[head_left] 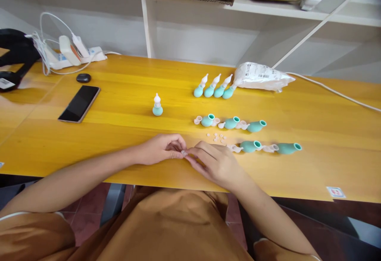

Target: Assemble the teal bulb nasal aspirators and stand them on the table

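Near the table's front edge, my left hand point(163, 149) pinches a small clear plastic piece point(183, 153) between thumb and finger. The fingertips of my right hand point(217, 161) close on the piece's other side. Just beyond the right hand lie several tiny translucent discs point(216, 136). To the right, teal rubber bulbs point(250, 146) with open mouths lie on their sides, with clear plastic tips and cups point(270, 148) between them. One bulb with a clear nozzle, like a nasal aspirator point(157, 106), stands upright beyond my left hand.
Several more aspirators point(209, 90) stand in a row by a white plastic bag point(262, 76) at the back. A phone point(79, 104), a black mouse-like object point(83, 78) and a power strip point(95, 54) with cables occupy the left of the wooden table point(125, 94).
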The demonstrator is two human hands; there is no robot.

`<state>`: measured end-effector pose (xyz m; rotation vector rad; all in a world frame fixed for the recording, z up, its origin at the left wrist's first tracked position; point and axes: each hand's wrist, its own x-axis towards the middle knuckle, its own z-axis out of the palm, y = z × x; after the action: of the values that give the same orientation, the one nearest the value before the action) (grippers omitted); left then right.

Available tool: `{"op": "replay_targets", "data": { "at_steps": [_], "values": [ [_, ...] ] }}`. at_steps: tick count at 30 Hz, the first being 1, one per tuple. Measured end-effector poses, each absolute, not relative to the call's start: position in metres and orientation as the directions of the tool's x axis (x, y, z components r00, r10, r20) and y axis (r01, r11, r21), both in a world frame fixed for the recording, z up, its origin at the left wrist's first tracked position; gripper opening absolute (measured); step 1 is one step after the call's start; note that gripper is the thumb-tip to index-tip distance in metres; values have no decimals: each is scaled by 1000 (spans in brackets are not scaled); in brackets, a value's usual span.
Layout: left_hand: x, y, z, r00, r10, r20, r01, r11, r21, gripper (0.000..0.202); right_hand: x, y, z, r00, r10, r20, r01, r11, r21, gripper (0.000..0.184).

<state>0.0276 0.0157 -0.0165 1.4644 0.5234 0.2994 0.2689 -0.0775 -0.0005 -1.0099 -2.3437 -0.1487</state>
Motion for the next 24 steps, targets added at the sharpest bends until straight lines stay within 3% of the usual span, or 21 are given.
{"op": "replay_targets", "data": {
  "at_steps": [8,24],
  "values": [
    [30,14,-21,843,516,-154,35,232,972,43,274,-77,1,-584,623,520,708,704,-49,12],
    [31,8,-17,831,530,-169,55,224,973,43,273,-76,-1,-599,596,535,705,709,0,13]
  ]
}}
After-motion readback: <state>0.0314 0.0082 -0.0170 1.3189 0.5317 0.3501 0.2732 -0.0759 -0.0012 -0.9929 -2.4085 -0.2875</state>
